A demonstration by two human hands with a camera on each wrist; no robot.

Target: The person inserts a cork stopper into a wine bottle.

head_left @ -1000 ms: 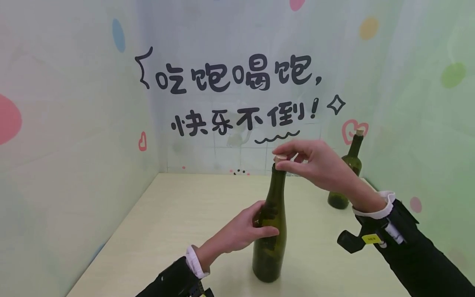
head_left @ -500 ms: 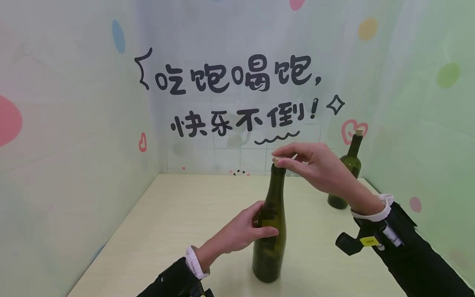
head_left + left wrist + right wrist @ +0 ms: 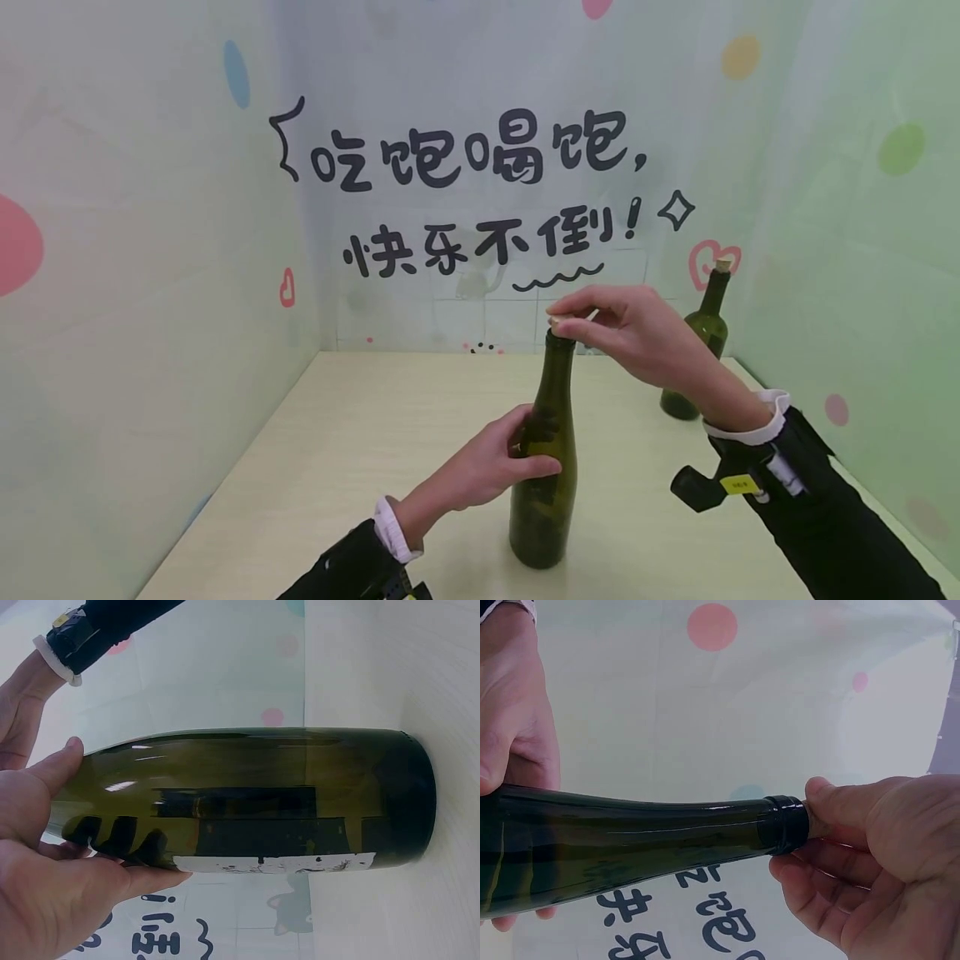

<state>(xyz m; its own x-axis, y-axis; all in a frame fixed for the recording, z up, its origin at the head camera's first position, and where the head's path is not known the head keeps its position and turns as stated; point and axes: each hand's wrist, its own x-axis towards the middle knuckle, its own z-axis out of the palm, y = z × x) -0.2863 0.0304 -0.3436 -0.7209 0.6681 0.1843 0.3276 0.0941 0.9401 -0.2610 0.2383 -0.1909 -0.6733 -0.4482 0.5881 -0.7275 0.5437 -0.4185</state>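
Note:
A green glass wine bottle (image 3: 558, 433) stands upright on the table in the head view. My left hand (image 3: 491, 462) grips its body, with the thumb across the near side. At the mouth, my right hand (image 3: 630, 333) pinches a cork (image 3: 556, 320) between thumb and fingers. In the right wrist view the cork (image 3: 819, 821) shows right at the bottle's dark rim (image 3: 786, 825), partly covered by the fingers. The left wrist view shows the bottle's lower body with a whitish label edge (image 3: 277, 864) along one side.
A second green bottle (image 3: 707, 329) with a cork (image 3: 723, 266) in its mouth stands at the back right, partly behind my right wrist. The pale table (image 3: 375, 433) is bounded by a left wall, a right wall and a back wall (image 3: 450, 75) with dark lettering.
My right hand has shifted very slightly at the mouth, and less of the cork shows between its fingers. The left hand and the bottle stay in place.

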